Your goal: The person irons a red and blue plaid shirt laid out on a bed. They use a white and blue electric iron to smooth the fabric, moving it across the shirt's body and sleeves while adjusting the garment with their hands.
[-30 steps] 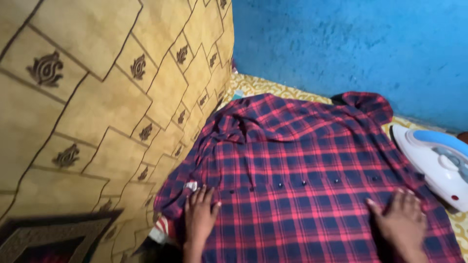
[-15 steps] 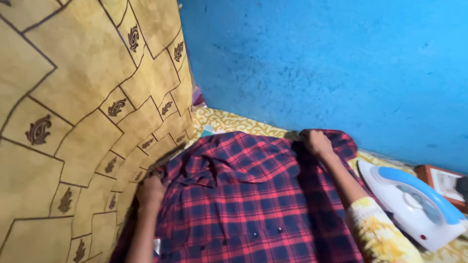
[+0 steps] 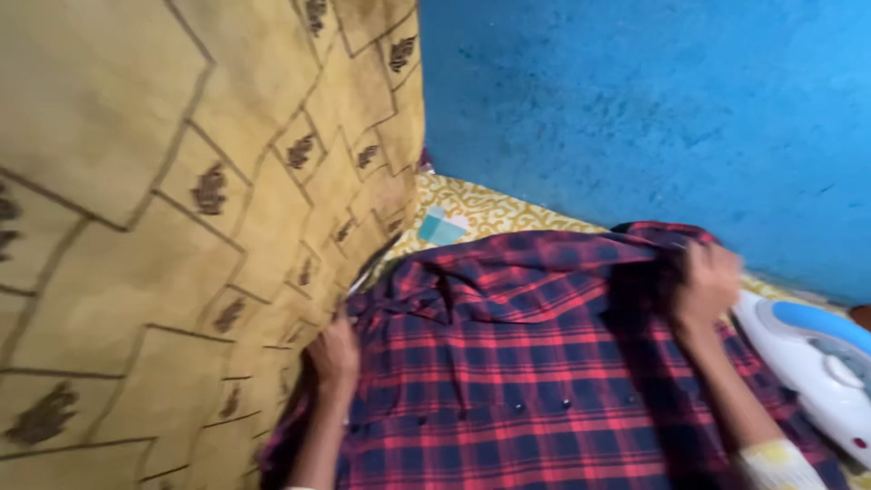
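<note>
A red and dark blue plaid shirt (image 3: 535, 381) lies buttoned and spread on a yellow patterned sheet (image 3: 485, 210). My left hand (image 3: 334, 356) grips the shirt's left edge beside the yellow curtain. My right hand (image 3: 704, 283) holds the shirt's far right shoulder, bunching the cloth near the blue wall. The frame is blurred, so the finger positions are hard to make out.
A yellow patterned curtain (image 3: 181, 218) hangs along the left. A blue wall (image 3: 653, 118) closes the back. A white and blue clothes iron (image 3: 817, 363) lies at the right, close to my right forearm. A small light blue patch (image 3: 442, 225) lies on the sheet.
Both hands moved from pressing flat near the shirt's front up to its shoulders and took hold there. Since half a second ago the shoulders have been drawn a little toward me.
</note>
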